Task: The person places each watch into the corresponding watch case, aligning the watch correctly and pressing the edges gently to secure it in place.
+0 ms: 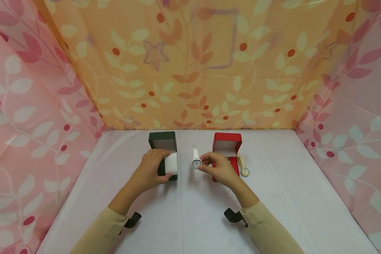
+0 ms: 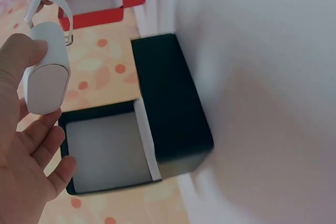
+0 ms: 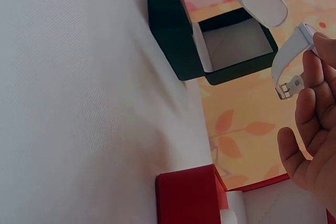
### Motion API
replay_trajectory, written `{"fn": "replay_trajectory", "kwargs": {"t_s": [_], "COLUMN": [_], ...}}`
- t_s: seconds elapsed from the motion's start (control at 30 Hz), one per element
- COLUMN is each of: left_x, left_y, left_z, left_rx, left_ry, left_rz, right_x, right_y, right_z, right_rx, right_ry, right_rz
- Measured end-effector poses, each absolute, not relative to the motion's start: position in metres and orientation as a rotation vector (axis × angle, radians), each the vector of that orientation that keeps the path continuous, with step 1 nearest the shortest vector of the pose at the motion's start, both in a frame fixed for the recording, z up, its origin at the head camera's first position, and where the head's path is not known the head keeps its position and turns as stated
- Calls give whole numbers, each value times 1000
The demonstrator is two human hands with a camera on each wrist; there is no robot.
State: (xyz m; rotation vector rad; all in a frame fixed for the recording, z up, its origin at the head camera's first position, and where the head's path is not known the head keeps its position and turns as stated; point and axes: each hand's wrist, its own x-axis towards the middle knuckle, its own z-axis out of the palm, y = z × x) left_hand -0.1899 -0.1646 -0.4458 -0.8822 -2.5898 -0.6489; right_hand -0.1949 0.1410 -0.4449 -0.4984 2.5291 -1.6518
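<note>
My left hand [image 1: 150, 168] pinches a white watch cushion [image 1: 171, 164] between thumb and fingers, above the open dark green watch box [image 1: 162, 136]. The cushion's flat oval end shows in the left wrist view. To its right, my right hand [image 1: 221, 167] pinches a white wristwatch [image 1: 196, 163] by its case, dial toward me. In the right wrist view the watch's strap [image 3: 286, 62] hangs down in a curve, with its buckle unfastened or fastened, I cannot tell. Watch and cushion are apart. The green box's grey lid lining [image 2: 110, 153] is visible.
Behind and under my right hand stands an open red watch box [image 1: 227, 136], partly hidden. A second watch with a cream strap [image 1: 245, 171] lies on the white cloth [image 1: 289, 197] at that box's right side. Patterned cloth walls [image 1: 190, 81] enclose the back and sides.
</note>
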Motion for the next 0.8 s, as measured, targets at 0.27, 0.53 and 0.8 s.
{"fn": "replay_trajectory", "kwargs": {"t_s": [0.27,0.53,0.8], "left_x": [-177,-168,-165], "left_y": [-147,-131,-119], "left_z": [-442,-440,-436], "left_rx": [-978,-1004,-1034], "left_ry": [-2459,-2432,-2423], "left_rz": [-679,-714,-722], "right_x": [-184,-174,-170], "right_y": [150,155,157], "right_z": [-439,-434,-431], "right_rx": [-514,-475,-420], "right_ry": [2487,2462,2380], "right_rz": [-1696,-1706,-1754]}}
